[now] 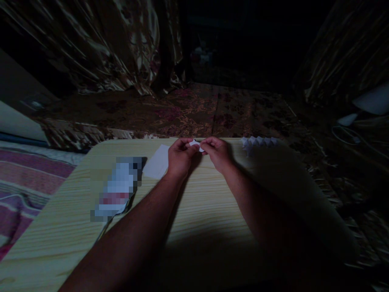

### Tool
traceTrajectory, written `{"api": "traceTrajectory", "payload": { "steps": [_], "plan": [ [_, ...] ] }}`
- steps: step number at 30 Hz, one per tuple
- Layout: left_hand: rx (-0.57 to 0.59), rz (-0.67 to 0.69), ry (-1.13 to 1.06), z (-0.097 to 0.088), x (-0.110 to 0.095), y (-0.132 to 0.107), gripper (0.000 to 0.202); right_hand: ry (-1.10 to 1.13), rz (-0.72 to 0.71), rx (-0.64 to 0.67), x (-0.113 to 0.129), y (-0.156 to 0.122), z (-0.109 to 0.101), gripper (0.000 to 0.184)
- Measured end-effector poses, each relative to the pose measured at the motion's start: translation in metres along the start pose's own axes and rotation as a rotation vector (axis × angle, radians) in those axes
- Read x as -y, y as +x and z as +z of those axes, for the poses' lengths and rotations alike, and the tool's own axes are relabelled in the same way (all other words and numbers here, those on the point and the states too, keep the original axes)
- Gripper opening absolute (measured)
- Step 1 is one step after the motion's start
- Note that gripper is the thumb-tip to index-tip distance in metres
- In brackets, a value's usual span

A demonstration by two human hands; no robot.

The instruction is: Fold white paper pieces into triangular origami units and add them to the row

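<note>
Both hands meet above the far middle of a pale wooden table [194, 227]. My left hand [180, 156] and my right hand [217, 152] each pinch one end of a small folded white paper piece [196, 144], fingers closed on it. A flat white paper sheet [156, 162] lies on the table just left of my left hand. A row of several small folded white paper pieces [259, 142] sits at the table's far edge, to the right of my right hand.
A blurred-out flat object [117, 188] lies on the left part of the table. Patterned dark fabric [194, 109] covers the floor beyond the table, shiny drapes [91, 44] hang at the back, and a striped cloth [21, 178] lies at left. The room is dim.
</note>
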State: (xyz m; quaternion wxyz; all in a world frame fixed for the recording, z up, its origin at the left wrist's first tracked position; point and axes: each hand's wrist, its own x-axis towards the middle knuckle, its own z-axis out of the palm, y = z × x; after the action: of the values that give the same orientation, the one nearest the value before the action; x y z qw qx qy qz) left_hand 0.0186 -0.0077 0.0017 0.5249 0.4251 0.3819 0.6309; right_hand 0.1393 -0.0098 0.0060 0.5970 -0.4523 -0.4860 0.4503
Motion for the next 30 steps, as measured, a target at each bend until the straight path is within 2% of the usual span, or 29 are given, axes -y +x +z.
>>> {"api": "traceTrajectory", "payload": {
  "steps": [8,20,30],
  "plan": [
    [0.048,0.028,0.016,-0.0005,0.0017,-0.0004,0.032,0.008,-0.017,0.010,-0.0001,0.0000,-0.0006,0.016],
    [0.024,-0.002,0.038,0.0008,0.0001,-0.0015,0.033,-0.020,-0.032,0.003,-0.0017,0.0011,-0.0016,0.016],
    [-0.027,0.029,0.090,0.0014,-0.0002,-0.0022,0.021,-0.020,-0.013,-0.033,-0.0014,0.0017,0.0006,0.016]
  ]
}}
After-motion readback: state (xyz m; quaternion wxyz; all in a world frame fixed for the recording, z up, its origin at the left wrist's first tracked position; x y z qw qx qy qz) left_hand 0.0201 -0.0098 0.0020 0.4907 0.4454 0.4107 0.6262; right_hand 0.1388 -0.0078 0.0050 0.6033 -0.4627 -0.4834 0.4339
